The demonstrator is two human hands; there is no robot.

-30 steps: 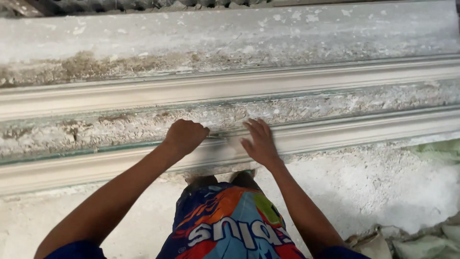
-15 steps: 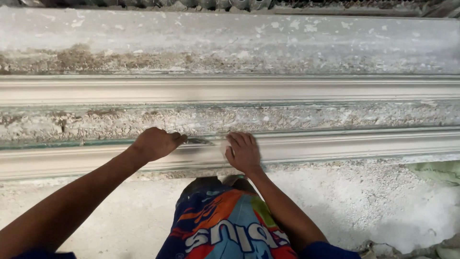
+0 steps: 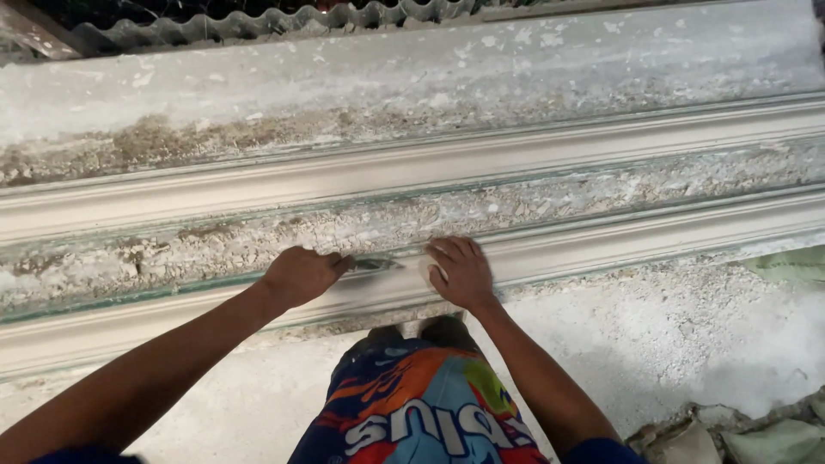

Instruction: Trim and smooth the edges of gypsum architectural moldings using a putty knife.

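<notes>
The person's left hand (image 3: 299, 275) is curled into a closed fist around the handle end of a small flat metal blade (image 3: 375, 265), a scraper or narrow trowel of some kind; the fingers wrap it tightly and the thumb presses along the top, so only the grey blade shows beyond the knuckles. That blade lies nearly level, its long axis running left to right along the moulding, its tip pointing toward the other hand and stopping just short of it. The right hand (image 3: 461, 272) is open and flat, fingers spread a little and angled up and to the left, palm pressed down on the long pale plaster cornice moulding (image 3: 601, 245) that stretches across the whole view on a slight upward slant to the right. Whether anything sits under that palm I cannot tell. The blade rests on the same near moulding, on its upper edge where the smooth profile meets a rough strip of crumbled plaster debris (image 3: 215, 249). Beyond that strip runs a second long pale moulding (image 3: 344, 176), parallel to the first, and behind it a grey, plaster-spattered slab (image 3: 344, 77). Below the hands, between the forearms, a knee in bright patterned shorts (image 3: 412, 404) rises over the white-dusted concrete floor (image 3: 670, 344).
</notes>
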